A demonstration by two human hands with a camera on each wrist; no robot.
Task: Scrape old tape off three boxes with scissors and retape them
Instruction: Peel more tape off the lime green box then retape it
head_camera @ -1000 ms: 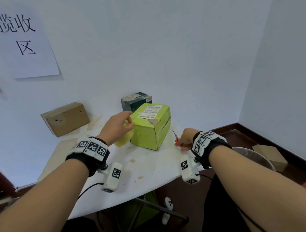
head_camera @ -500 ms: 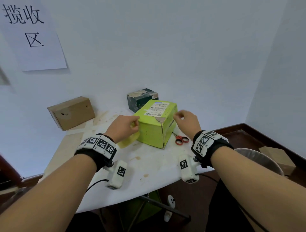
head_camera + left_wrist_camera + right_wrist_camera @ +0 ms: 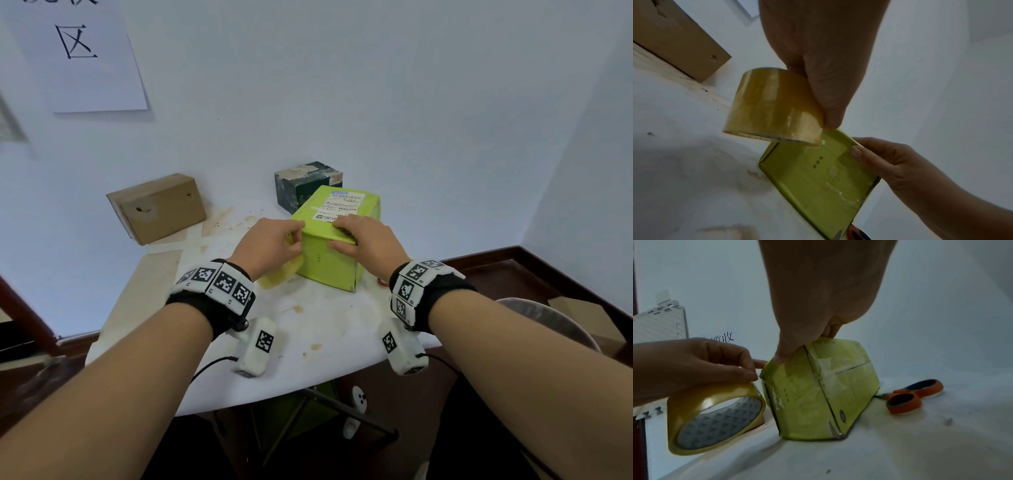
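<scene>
A lime-green box (image 3: 329, 267) stands on the white table (image 3: 325, 335). My left hand (image 3: 294, 236) grips a roll of yellowish clear tape (image 3: 279, 275) against the box's left top corner; the left wrist view shows the tape roll (image 3: 772, 107) held by the thumb and fingers. My right hand (image 3: 346, 236) lies on the box's near top edge, fingers flat on top, thumb pressing the front face (image 3: 856, 151). Orange-handled scissors (image 3: 914, 394) lie on the table right of the green box (image 3: 818, 391). Old tape remnants show on the box's sides.
A brown cardboard box (image 3: 161, 209) sits at the back left against the wall. A dark green box (image 3: 305, 185) stands behind the lime one. A round bin (image 3: 548, 322) is beside the table's right edge. A paper sign (image 3: 78, 54) hangs on the wall.
My right hand has let go of the scissors, which now lie on the table, and moved onto the green box's top edge. My left hand brought the tape roll up to the box's corner.
</scene>
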